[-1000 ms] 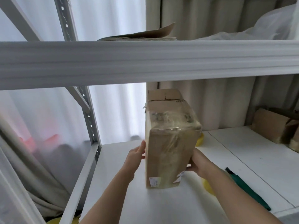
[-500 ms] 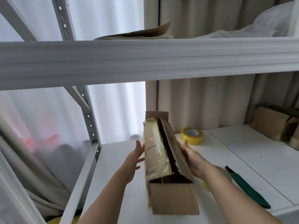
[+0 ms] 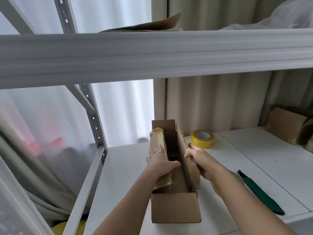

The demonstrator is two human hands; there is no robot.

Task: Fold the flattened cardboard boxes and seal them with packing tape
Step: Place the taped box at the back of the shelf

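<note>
An open-topped cardboard box [image 3: 175,203], near the shelf [image 3: 254,160] front edge, is held by its long flaps, the left hand [image 3: 160,162] and right hand [image 3: 201,160] each gripping one; top sealing remains, tape roll [image 3: 202,139] unused behind.

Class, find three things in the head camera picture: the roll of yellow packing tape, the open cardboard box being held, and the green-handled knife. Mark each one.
roll of yellow packing tape [image 3: 202,139], head view, on its outer yellow band.
open cardboard box [image 3: 176,207], head view, on its near end flap.
green-handled knife [image 3: 260,195], head view, on the green handle.
</note>
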